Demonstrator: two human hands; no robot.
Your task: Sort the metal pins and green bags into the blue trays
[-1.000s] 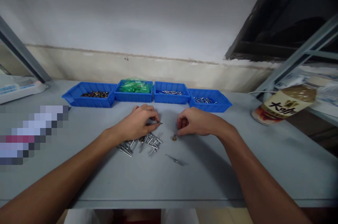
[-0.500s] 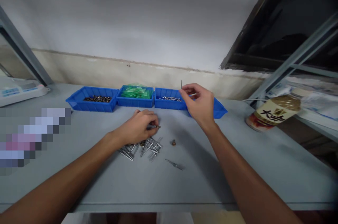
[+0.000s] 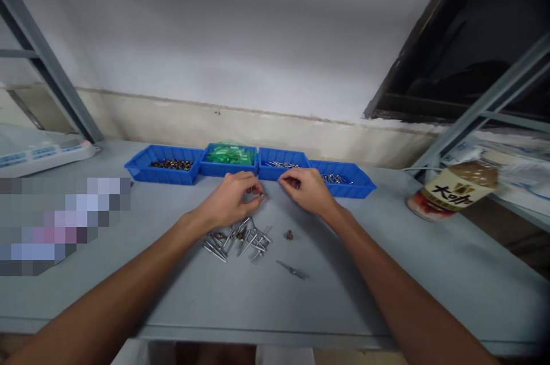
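Note:
My left hand (image 3: 235,197) is closed in a pinch around a small brass-coloured metal fitting (image 3: 262,195), most of it covered by the fingers. Facing it, a short gap away, my right hand (image 3: 307,188) is also pinched, thumb against fingers. The thin metal pin seen in it half a second earlier is hardly visible there now. Below my left hand lies a loose pile of silver metal rods (image 3: 253,240), with some brass-coloured bits among them. To the right of the pile stands a single small brass-coloured fitting (image 3: 289,235), and nearer me lies a slim pointed metal piece (image 3: 291,269).
Along the back are a blue bin (image 3: 129,167) of brass-coloured parts, one (image 3: 227,169) with green pieces in plastic, and two (image 3: 263,172) (image 3: 365,186) with thin metal parts. A labelled bottle (image 3: 455,190) lies tilted at right; a white power strip (image 3: 47,153) is at left.
My right hand has come down and left from above the bins, towards my left hand. The fingers of my left hand remain pinched. The whole view has shifted slightly.

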